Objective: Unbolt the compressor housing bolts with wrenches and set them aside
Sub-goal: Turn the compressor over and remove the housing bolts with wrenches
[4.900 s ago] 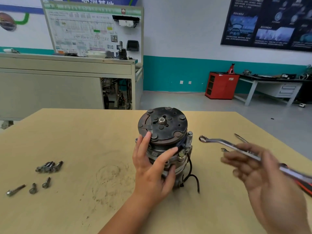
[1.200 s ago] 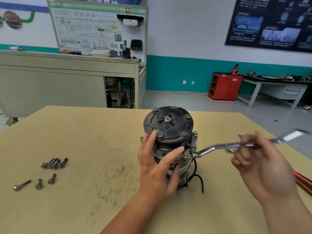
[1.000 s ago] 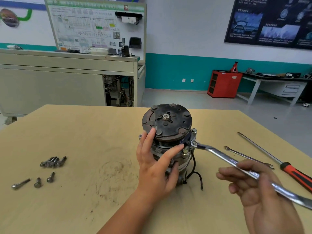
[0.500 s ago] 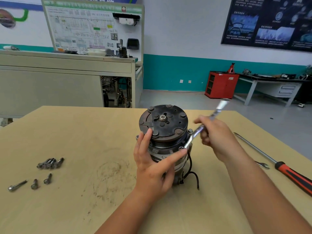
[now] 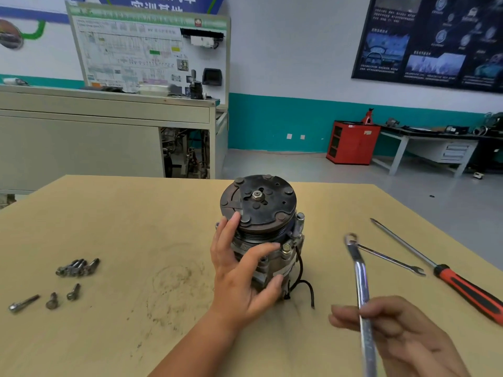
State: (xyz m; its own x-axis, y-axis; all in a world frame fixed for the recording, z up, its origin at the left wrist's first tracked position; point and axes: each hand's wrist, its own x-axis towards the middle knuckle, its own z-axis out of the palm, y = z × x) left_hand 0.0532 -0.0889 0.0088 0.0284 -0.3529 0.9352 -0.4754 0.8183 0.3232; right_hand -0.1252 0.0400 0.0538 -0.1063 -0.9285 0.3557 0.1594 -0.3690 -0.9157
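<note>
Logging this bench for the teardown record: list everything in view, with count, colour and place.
compressor: one, dark grey, upright mid-table
loose bolts: a cluster plus three apart, silver, table's left
ring wrench: one, silver, held clear of the compressor
thin wrench: one, silver, flat on table, right
screwdriver: one, red-and-black handle, far right
table: one, tan, under everything
cabinet: one, red, back of room
left hand: one, grips the compressor
right hand: one, holds the ring wrench

Room was bright w/ even, diffuse light, only faint shadows beside the compressor (image 5: 261, 227), glare streaked the wrench (image 5: 360, 281), the right hand (image 5: 402, 341) was motion-blurred, posters (image 5: 435, 42) looked soft, & wide-angle distortion bowed the table (image 5: 109, 213) edges.
</note>
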